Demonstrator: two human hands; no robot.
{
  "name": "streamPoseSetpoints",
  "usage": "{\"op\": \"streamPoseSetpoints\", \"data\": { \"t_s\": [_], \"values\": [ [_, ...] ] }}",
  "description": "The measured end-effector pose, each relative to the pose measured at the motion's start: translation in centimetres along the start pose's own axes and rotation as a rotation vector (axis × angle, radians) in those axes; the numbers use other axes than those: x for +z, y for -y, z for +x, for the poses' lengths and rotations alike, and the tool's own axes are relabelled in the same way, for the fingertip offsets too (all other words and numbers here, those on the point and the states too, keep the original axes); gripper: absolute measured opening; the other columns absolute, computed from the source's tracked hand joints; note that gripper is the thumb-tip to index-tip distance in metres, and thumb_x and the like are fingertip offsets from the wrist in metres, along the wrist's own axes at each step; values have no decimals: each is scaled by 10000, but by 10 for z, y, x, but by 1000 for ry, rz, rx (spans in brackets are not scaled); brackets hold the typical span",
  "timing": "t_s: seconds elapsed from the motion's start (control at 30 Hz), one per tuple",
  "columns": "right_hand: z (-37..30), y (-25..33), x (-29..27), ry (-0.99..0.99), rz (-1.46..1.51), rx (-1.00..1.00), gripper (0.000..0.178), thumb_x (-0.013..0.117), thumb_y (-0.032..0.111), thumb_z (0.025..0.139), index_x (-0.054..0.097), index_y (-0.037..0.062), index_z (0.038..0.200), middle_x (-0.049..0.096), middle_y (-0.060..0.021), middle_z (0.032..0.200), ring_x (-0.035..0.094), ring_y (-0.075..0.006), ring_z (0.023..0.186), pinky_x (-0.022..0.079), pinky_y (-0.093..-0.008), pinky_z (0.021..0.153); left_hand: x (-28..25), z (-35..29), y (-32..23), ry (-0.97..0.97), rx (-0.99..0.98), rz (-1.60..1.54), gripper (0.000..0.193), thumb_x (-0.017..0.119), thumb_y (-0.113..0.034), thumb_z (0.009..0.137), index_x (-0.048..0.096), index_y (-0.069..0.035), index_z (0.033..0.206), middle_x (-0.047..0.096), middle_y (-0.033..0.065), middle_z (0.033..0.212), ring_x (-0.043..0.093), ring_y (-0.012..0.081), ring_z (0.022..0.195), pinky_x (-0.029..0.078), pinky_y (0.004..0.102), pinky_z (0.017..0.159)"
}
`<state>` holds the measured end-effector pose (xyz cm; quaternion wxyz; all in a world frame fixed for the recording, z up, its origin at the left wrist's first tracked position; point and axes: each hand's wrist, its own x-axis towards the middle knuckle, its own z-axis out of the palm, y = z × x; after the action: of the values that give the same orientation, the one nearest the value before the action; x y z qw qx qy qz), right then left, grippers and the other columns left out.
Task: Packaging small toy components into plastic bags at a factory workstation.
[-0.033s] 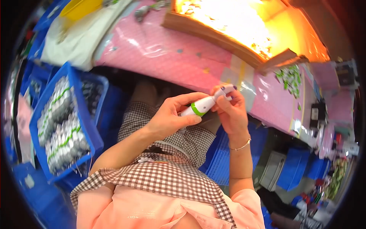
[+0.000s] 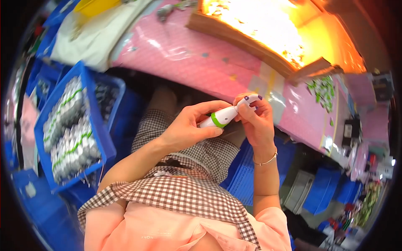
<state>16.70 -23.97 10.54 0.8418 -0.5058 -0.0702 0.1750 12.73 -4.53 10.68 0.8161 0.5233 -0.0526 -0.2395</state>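
Note:
Above my lap I hold a white, tapered handheld device [image 2: 225,116] with a bright green ring and a curved, forked head carrying dark purple tips. The fingers and thumb of my left hand [image 2: 188,125] are wrapped round its wide body, near the green ring. At the narrower end, my right hand [image 2: 256,121] pinches the curved head between thumb and fingers. Part of the grip there is hidden behind the device.
Ahead is a pink-covered table [image 2: 176,54], bearing a brightly lit cardboard box [image 2: 247,44] and a pile of small green-and-white parts [image 2: 321,92]. To my left a tilted blue crate [image 2: 109,146] holds rows of similar white-and-green pieces. Blue bins [image 2: 321,190] stand low at right.
The whole surroundings have shifted slightly in the view, the table and box toward the right. Both hands keep the same hold on the device.

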Motion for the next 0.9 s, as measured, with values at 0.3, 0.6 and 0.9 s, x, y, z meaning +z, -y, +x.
{"op": "streamPoseSetpoints", "data": {
  "t_s": [0.3, 0.6, 0.9],
  "values": [
    [42, -48, 65, 713, 293, 301, 364, 764, 175, 743, 615, -12, 1018, 610, -48, 984, 580, -137, 868, 482, -286, 780, -18, -93, -14, -197, -96, -123, 270, 542, -291, 933, 600, -49, 1037, 594, 15, 796, 554, 82, 678, 466, 242, 634],
    [18, -5, 163, 930, -735, 330, 269, 718, 74, 765, 611, -26, 991, 642, -71, 843, 623, -138, 734, 522, -274, 683, -22, -190, -62, -462, 249, 1439, 226, 573, -284, 858, 595, -59, 854, 586, 117, 753, 605, 249, 622, 484, 374, 583],
    [29, -88, 249, 854, -1003, -1414, 268, 693, 160, 698, 675, 150, 966, 641, -39, 1118, 524, -270, 1147, 246, -583, 1041, -86, -280, -58, -467, -55, -218, 285, 548, -296, 918, 585, -19, 976, 579, 46, 807, 537, 98, 597, 440, 214, 504]
  ]
}}
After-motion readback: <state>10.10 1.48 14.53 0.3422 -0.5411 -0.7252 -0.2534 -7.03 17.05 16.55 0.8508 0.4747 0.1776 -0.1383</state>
